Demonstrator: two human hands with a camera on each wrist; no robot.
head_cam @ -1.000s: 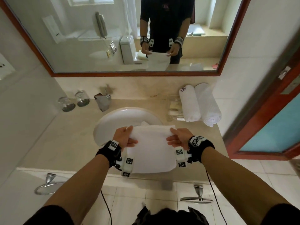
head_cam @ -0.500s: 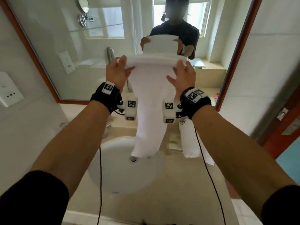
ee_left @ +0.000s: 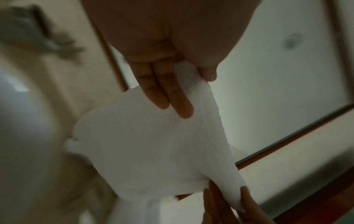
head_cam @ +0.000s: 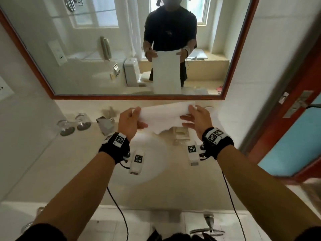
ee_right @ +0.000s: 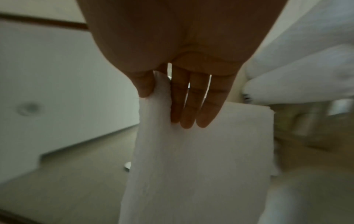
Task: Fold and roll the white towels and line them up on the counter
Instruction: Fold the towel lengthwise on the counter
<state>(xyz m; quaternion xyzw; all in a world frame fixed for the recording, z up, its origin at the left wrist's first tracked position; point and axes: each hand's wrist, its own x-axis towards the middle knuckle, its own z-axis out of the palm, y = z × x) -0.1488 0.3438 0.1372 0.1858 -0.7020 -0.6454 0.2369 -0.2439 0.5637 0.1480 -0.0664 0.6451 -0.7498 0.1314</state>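
A white towel (head_cam: 163, 115) hangs in the air over the sink, held by its top edge. My left hand (head_cam: 137, 117) pinches its left corner between thumb and fingers, and my right hand (head_cam: 189, 113) pinches the right corner. The left wrist view shows the thumb on one face of the towel (ee_left: 153, 144) and the fingers (ee_left: 172, 97) on the other. In the right wrist view my right hand (ee_right: 159, 98) grips the towel (ee_right: 201, 166) the same way. Two rolled white towels (ee_right: 306, 68) lie on the counter beyond it. The mirror shows the held towel hanging as a long strip.
A white sink basin (head_cam: 151, 153) sits under my hands in the beige counter (head_cam: 69, 171). Two upturned glasses (head_cam: 74, 124) and a metal faucet (head_cam: 106, 124) stand at the back left, a clear tray (head_cam: 180, 134) at the back. A red door frame (head_cam: 295, 119) borders the right.
The towel went from low over the sink's front up high before the mirror, then back down to backsplash height. Both hands kept their hold on its top corners.
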